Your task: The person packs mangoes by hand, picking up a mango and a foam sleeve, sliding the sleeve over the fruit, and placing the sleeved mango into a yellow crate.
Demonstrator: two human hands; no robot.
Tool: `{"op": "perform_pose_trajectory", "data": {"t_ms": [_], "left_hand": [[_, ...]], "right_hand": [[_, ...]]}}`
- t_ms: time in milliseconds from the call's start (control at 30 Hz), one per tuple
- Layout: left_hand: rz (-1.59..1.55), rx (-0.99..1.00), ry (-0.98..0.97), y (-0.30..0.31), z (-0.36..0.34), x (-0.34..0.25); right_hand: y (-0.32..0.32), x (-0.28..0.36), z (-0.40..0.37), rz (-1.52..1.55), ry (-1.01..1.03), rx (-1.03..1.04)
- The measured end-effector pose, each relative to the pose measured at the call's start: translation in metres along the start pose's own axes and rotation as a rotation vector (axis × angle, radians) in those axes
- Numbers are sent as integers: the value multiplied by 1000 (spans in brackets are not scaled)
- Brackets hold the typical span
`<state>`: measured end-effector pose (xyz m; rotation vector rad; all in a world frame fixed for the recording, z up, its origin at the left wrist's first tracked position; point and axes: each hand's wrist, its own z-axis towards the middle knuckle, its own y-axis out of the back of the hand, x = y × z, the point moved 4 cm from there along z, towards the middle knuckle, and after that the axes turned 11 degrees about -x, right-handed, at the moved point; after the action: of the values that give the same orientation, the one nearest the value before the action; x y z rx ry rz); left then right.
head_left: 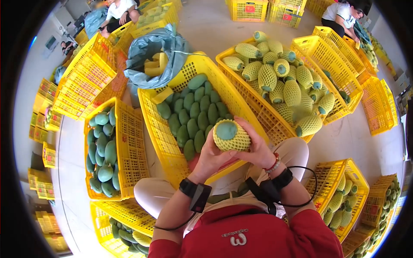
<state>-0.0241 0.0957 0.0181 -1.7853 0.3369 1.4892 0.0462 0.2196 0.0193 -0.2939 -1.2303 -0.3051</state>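
Note:
Between my two hands is a green papaya (226, 130) in a yellow foam net sleeve, its bare green end turned up. My left hand (211, 155) wraps its left side and my right hand (257, 148) its right side. The thumbs meet near its lower edge. Beneath and beyond them stands a yellow crate (161, 144), holding rows of bare green papayas (194, 109). At its far end a blue plastic bag (144, 51) stands open with yellow foam sleeves (155, 64) inside. Another yellow crate (254, 103) at the right is heaped with sleeved papayas (292, 93).
A crate of bare papayas (129, 150) stands at my left. Sleeved fruit fills a crate (316, 195) at my right. Stacked crates (84, 79) rise at the far left. One person (120, 10) sits at the back left, another (342, 19) at the back right.

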Motion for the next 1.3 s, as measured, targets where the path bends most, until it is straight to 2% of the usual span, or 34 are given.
{"op": "perform_pose_trajectory", "data": {"t_ms": [67,100,133,167,200,233,267,300,333,367,400,433,467,533,567,600,667,700,800,900,933,1033,1100,1133,1167,1200,1233,1267,1300], "left_hand": [[62,-97,-39,3,-9,-5],[122,-107,-29,3,-12,-11],[248,-70,-56,5,-10,-10],[175,-46,49,-5,-13,-19],[241,36,30,-13,-14,-26],[314,128,-39,-16,-13,-29],[124,269,-63,-23,-16,-31],[333,198,7,-30,-15,-26],[578,42,34,-12,-9,-35],[581,58,37,4,-3,-33],[546,-1,122,23,4,-25],[509,-65,211,39,8,-17],[507,-57,217,47,11,-13],[552,-116,253,64,14,-4],[554,-141,279,74,15,4],[559,-140,292,82,16,11],[572,-183,392,102,20,25],[550,-161,393,122,24,35],[559,-253,451,145,27,43],[537,-315,459,164,28,40],[522,-326,457,169,29,39],[532,-358,456,192,27,38],[547,-461,500,198,17,36],[545,-482,485,203,8,37],[494,-438,467,209,-1,38],[331,-373,469,228,-6,46],[361,-405,458,227,-12,45],[553,-534,477,216,-6,46],[508,-564,518,222,-6,52]], "right_hand": [[-5,4,-4,-151,72,-31],[-15,-3,-7,104,-57,-41],[-12,8,-7,-179,58,-38],[-8,15,-11,-173,85,-79],[-2,32,-18,-92,77,-165],[9,39,-25,126,-58,-211],[25,55,-35,56,-39,-286],[69,81,-68,-122,-58,-432],[96,100,-82,-248,-72,-494],[120,111,-105,-62,-140,-607],[144,121,-135,125,-206,-717],[178,126,-172,-32,-253,-891],[205,134,-208,23,-257,-1006],[258,161,-284,-159,-267,-1234],[288,164,-333,-409,-262,-1384],[327,163,-392,-997,-429,-1439],[374,145,-504,-1372,-552,-1439],[376,143,-522,-1373,-561,-1441],[355,131,-573,-1601,-1149,-1481],[333,119,-554,-1729,-1193,-1505],[337,111,-554,-1729,-1184,-1498],[354,84,-548,-1808,-867,-1597],[374,71,-542,-1904,-996,-1520],[391,67,-538,-1979,-994,-1440],[406,59,-520,-2255,-781,-1465],[411,72,-475,-2080,-511,-1417],[427,68,-438,-1841,-443,-1437],[408,84,-357,-1870,-126,-1306],[377,98,-282,-1473,-122,-1298]]}}
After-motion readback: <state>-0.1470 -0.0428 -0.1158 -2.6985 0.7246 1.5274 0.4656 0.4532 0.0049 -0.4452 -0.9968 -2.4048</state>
